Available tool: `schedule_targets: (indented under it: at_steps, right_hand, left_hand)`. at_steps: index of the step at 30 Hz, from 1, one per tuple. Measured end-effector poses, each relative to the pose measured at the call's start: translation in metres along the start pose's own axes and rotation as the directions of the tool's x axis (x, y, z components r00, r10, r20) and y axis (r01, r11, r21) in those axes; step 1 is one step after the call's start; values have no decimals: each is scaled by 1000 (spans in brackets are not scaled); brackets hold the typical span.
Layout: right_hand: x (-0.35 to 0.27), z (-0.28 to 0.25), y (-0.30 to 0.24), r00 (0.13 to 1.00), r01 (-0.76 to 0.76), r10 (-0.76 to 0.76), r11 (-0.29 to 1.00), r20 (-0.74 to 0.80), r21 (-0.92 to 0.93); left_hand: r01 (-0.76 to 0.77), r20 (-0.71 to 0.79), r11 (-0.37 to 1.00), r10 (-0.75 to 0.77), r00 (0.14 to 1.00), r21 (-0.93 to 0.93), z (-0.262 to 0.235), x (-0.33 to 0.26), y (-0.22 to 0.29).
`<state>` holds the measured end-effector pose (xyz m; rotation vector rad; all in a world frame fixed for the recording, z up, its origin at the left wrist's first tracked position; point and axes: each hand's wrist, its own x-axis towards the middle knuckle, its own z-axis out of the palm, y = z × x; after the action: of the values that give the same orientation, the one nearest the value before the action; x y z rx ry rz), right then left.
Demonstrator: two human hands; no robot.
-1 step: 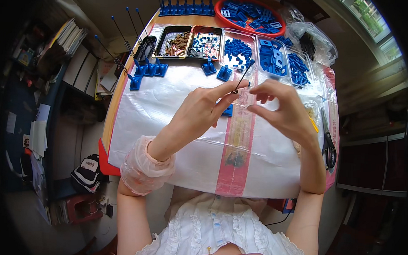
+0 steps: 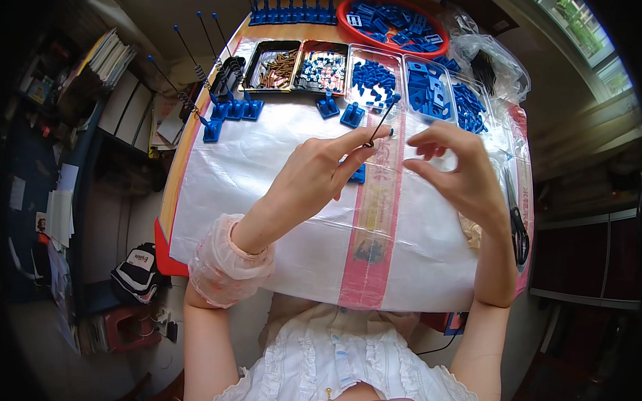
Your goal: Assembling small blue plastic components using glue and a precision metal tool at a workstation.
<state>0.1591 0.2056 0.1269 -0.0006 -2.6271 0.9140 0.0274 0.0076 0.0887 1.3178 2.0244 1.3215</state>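
My left hand (image 2: pixel 311 168) pinches a thin dark rod (image 2: pixel 384 119) between thumb and forefinger. The rod tilts up to the right and has a dark blue knob at its top; a small dark coil sits at the fingertips. Just right of it, my right hand (image 2: pixel 460 163) hovers with curved, parted fingers and nothing visible in them. Below my left fingertips a blue base piece (image 2: pixel 359 173) lies partly hidden on the sheet. Two blue bases, one (image 2: pixel 328 106) beside another (image 2: pixel 352 115), stand beyond the hands.
Beyond lie brass screws (image 2: pixel 277 68), small nuts (image 2: pixel 322 70) and blue parts (image 2: pixel 373 75) in trays. A red basin (image 2: pixel 448 46) of blue pieces stands behind. Assembled spring rods on bases (image 2: pixel 232 109) are at left. Scissors (image 2: pixel 520 239) lie at the right edge.
My right hand has moved a little to the right, away from the rod. The left hand keeps its pinch in nearly the same place.
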Motion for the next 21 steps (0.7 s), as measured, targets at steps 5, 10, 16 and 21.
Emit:
schedule_targets:
  at_steps: [5, 10, 16, 21]
  right_hand:
    - [-35, -58, 22, 924, -368, 354, 925, -141, -91]
    - [-60, -37, 104, 876, -460, 445, 887, -184, -47]
    - [-55, 4, 143, 937, -323, 271, 911, -221, -254]
    - [-47, 5, 137, 935, -303, 264, 942, -238, -144]
  left_hand:
    - [-29, -18, 998, 30, 999, 62, 2, 2, -3]
    - [-161, -80, 986, 165, 983, 47, 9, 4, -14]
    - [-108, -45, 994, 109, 993, 8, 7, 4, -10]
    - [-135, -71, 990, 137, 988, 29, 7, 4, -19]
